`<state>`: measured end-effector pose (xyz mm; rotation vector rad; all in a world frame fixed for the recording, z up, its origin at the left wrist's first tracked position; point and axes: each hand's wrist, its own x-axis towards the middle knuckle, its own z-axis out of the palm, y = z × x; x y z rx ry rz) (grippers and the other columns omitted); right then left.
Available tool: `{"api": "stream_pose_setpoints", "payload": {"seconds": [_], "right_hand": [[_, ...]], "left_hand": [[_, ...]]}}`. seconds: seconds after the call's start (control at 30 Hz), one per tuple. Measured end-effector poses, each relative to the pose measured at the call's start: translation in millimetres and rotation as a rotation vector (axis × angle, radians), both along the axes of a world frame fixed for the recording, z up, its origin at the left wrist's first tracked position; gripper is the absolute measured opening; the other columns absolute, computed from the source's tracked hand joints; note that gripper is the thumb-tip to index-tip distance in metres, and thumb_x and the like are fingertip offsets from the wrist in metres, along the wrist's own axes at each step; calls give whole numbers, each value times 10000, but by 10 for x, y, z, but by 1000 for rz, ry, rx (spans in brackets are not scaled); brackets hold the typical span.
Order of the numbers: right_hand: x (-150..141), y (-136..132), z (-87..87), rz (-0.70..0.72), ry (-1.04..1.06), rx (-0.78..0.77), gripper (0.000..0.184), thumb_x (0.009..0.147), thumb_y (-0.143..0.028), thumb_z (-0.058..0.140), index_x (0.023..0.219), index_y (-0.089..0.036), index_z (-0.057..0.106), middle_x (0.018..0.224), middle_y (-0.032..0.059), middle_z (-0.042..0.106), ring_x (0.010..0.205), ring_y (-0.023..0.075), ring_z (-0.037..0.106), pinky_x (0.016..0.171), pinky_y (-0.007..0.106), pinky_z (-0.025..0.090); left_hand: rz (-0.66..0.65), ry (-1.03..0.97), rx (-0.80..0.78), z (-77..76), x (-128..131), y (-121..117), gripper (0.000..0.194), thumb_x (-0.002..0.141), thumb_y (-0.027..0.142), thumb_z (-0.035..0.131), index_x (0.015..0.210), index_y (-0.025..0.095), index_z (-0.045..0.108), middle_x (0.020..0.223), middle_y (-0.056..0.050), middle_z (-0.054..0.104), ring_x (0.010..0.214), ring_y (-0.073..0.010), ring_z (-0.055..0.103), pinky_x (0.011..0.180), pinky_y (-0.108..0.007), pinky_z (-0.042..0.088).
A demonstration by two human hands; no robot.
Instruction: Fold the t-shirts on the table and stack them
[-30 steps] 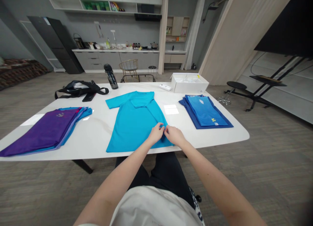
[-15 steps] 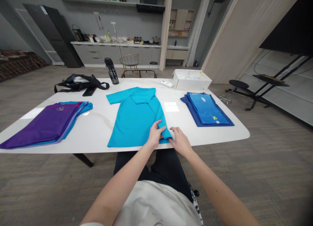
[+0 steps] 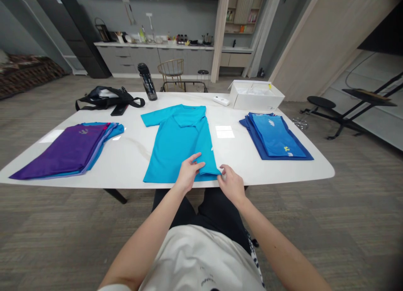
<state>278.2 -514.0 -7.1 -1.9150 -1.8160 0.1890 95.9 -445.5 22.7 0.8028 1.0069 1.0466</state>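
Observation:
A turquoise T-shirt [image 3: 170, 144] lies on the table in front of me, its collar at the far side. Its left sleeve is spread out, while the right side is folded inward, with that sleeve lying down toward the near hem. My left hand [image 3: 188, 172] rests on the shirt near the hem, fingers stretched out beside the folded sleeve. At the sleeve's lower right corner, my right hand [image 3: 232, 182] pinches the fabric between thumb and fingers.
The white table [image 3: 132, 165] carries a stack of purple and blue shirts [image 3: 72, 150] at left and folded blue shirts [image 3: 275, 135] at right. Farther back are a black bag [image 3: 108, 98], a phone [image 3: 119, 110], a bottle [image 3: 147, 82], a white remote-like object [image 3: 221, 100] and a white box [image 3: 256, 97].
The folded sleeve now lies wider and flatter, its edge drawn toward the right. My left hand has shifted left and loosened from the sleeve. The view has tilted down slightly.

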Motion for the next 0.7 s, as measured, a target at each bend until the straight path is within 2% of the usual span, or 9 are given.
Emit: {"api": "stream_pose_setpoints", "payload": {"seconds": [0.1, 0.2, 0.27, 0.4, 0.47, 0.53, 0.63, 0.7], "right_hand": [[-62, 13, -29, 14, 33, -10, 262, 930, -212, 507, 1171, -242, 602, 956, 26, 707, 860, 219, 666, 764, 305, 454], [-95, -4, -38, 63, 32, 35, 235, 951, -191, 472, 1109, -239, 641, 1025, 48, 710, 946, 221, 661, 824, 307, 457], [-101, -34, -45, 86, 13, 55, 253, 970, -191, 450, 1096, -239, 664, 1024, 59, 699, 961, 217, 653, 842, 306, 455], [-80, -93, -77, 119, -29, 54, 286, 988, -195, 431, 1092, -235, 693, 998, 68, 674, 944, 211, 639, 840, 307, 456], [-52, -99, -78, 169, -57, 39, 274, 986, -198, 442, 1062, -225, 703, 981, 75, 670, 948, 218, 627, 862, 322, 451], [-13, -72, -46, 231, -87, 22, 235, 989, -241, 479, 1010, -216, 712, 959, 82, 671, 946, 231, 614, 884, 347, 439], [54, 53, 53, 298, -85, -1, 247, 1008, -346, 516, 946, -212, 715, 945, 86, 677, 942, 237, 605, 898, 365, 424], [89, 178, 118, 340, -61, -34, 261, 1018, -366, 515, 953, -215, 718, 960, 82, 683, 958, 230, 610, 900, 355, 426]], "left_hand": [[-17, 14, 39, 25, -93, -28, 814, 639, 218, 851, 1410, 203, 589, 978, -61, 708, 831, -157, 652, 745, -275, 533], [-22, 176, 135, -41, -203, -16, 783, 660, 180, 808, 1410, 217, 589, 1118, -86, 717, 995, -212, 659, 840, -314, 546], [-49, 343, 179, -122, -287, 0, 702, 684, 167, 774, 1369, 205, 625, 1107, -86, 729, 1028, -235, 658, 869, -334, 542], [-146, 718, 249, -273, -404, -24, 450, 740, 174, 735, 1189, 192, 715, 1012, -70, 732, 930, -231, 672, 844, -346, 547], [-163, 861, 386, -296, -424, -66, 377, 795, 178, 698, 1171, 203, 704, 1138, -74, 703, 914, -214, 665, 868, -350, 544], [-155, 996, 563, -278, -431, -100, 327, 878, 200, 628, 1201, 212, 677, 1281, -85, 643, 980, -219, 653, 925, -361, 523], [-160, 1202, 746, -224, -440, -85, 301, 966, 242, 536, 1246, 217, 643, 1319, -97, 612, 1135, -256, 600, 988, -386, 471], [-238, 1302, 823, -214, -451, -38, 288, 984, 253, 522, 1245, 232, 641, 1304, -89, 625, 1172, -266, 574, 1006, -407, 434]]}}
